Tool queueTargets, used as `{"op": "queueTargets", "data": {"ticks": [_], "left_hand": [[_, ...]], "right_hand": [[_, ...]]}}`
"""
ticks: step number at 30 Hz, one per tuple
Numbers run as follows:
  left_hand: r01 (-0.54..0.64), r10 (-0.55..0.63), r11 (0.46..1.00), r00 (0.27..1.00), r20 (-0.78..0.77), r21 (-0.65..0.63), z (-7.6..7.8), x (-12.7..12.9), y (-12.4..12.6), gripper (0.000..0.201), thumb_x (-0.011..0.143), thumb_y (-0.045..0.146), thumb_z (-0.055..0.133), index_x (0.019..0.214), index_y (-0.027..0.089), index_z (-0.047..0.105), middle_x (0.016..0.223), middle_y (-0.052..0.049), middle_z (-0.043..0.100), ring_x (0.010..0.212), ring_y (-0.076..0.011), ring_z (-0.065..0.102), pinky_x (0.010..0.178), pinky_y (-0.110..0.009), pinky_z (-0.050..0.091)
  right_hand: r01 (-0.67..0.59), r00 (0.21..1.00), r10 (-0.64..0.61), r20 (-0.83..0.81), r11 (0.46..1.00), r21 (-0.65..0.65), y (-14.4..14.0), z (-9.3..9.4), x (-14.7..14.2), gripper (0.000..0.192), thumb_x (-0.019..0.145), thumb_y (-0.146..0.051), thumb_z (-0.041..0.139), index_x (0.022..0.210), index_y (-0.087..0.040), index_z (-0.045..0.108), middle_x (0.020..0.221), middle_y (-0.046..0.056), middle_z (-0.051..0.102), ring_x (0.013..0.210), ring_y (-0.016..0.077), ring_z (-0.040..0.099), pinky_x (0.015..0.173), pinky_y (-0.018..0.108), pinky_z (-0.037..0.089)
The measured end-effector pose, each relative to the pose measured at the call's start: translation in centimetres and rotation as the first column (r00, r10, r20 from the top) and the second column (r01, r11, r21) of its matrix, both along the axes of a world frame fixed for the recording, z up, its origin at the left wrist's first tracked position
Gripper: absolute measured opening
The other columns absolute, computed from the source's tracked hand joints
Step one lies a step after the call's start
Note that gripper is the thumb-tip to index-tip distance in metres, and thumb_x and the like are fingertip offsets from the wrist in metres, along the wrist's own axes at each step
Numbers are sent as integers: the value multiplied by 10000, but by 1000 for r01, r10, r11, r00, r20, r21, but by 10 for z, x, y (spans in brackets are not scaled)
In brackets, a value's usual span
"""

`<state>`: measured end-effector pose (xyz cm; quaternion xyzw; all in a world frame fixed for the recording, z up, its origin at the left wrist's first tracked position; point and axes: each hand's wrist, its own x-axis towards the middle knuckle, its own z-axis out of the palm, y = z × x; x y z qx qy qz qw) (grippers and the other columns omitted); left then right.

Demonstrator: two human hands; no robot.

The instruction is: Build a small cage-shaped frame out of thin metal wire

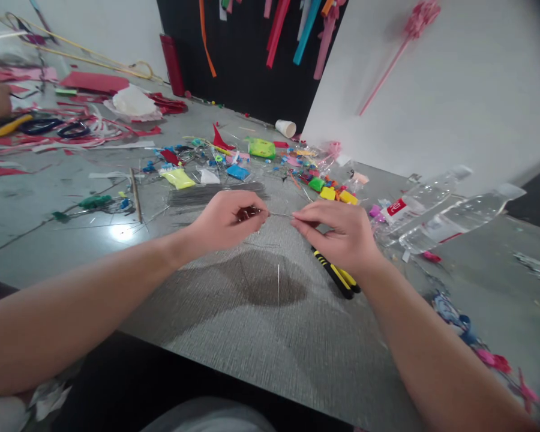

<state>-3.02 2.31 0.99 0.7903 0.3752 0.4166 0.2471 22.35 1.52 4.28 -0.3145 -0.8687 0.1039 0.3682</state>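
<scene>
Both my hands, left [225, 221] and right [342, 231], pinch a thin wire [279, 214] above the worktop [270, 324]. Bottle [414, 201] label's red, text unreadable.

bench [252, 324]: grey, woven-look surface
near edge: yellow-and-black pliers [337, 277]
right: two clear plastic bottles [436, 216] lying on their sides
middle: bundle of thin wires [216, 193], bright plastic bits [328, 187]
left: red paper scraps [94, 129], scissors [40, 126]
far: paper cup [285, 128]
</scene>
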Motion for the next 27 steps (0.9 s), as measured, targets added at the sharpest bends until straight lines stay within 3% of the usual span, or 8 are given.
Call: {"op": "queueTargets", "data": {"ticks": [3, 8, 15, 17, 20, 23, 25, 27], "left_hand": [[15, -9, 995, 998, 59, -100, 0, 1, -2, 160, 943, 296, 629, 870, 174, 704, 700, -24, 702, 599, -112, 627, 516, -206, 454], [49, -28, 980, 993, 111, -194, -3, 2, 0, 159, 938, 285, 637, 850, 169, 699, 695, -30, 705, 605, -112, 645, 525, -198, 484], [40, -15, 981, 992, 129, -192, -4, 4, 1, 185, 946, 312, 632, 866, 160, 701, 701, -24, 702, 599, -98, 635, 535, -186, 493], [40, -14, 982, 990, 139, -185, -3, 4, 0, 172, 945, 299, 633, 870, 158, 700, 708, -23, 704, 613, -99, 645, 540, -183, 495], [37, -15, 985, 992, 128, -171, -3, 4, 1, 140, 940, 267, 636, 881, 158, 702, 721, -20, 710, 627, -96, 661, 535, -172, 486], [42, -28, 982, 997, 77, -184, -5, 3, 4, 130, 938, 263, 638, 900, 162, 712, 715, -17, 717, 618, -95, 661, 530, -172, 481], [48, -40, 975, 998, 40, -219, -8, 3, 7, 128, 936, 268, 643, 909, 166, 715, 694, -13, 717, 599, -95, 650, 519, -176, 474], [62, -61, 958, 998, 13, -281, -9, 3, 9, 123, 934, 270, 646, 921, 170, 717, 687, -13, 718, 581, -97, 637, 503, -183, 467]], "right_hand": [[-5, 996, -1, 93, 998, 60, 0, -1, 2, 125, 969, -272, 654, 972, -286, 779, 1016, 67, 767, 913, 227, 696, 857, 379, 534], [86, 960, -133, 248, 978, 190, -2, -2, 3, 280, 1030, -269, 546, 841, -239, 751, 847, 70, 738, 777, 203, 654, 758, 358, 512], [-13, 999, -11, 49, 888, 460, 14, -22, 5, 92, 981, -222, 657, 956, -247, 742, 902, 41, 771, 793, 175, 692, 724, 324, 554], [23, 997, 3, -71, 927, 373, 16, -24, 2, 62, 967, -241, 686, 943, -250, 743, 905, 40, 769, 808, 175, 702, 735, 330, 561], [72, 980, -64, -190, 997, 36, 17, -25, -4, 123, 943, -301, 711, 841, -235, 730, 812, 29, 740, 732, 169, 681, 649, 318, 539], [103, 964, -177, -198, 936, -335, 16, -24, -7, 169, 904, -341, 738, 791, -217, 721, 652, 2, 676, 575, 149, 617, 530, 291, 481], [151, 964, -226, -141, 899, -412, 15, -22, -7, 150, 894, -317, 739, 787, -212, 737, 602, -4, 659, 534, 144, 595, 517, 290, 464], [211, 970, -239, -51, 923, -321, 15, -19, -6, 114, 885, -261, 741, 781, -215, 756, 653, 13, 702, 592, 157, 624, 578, 307, 479]]}}
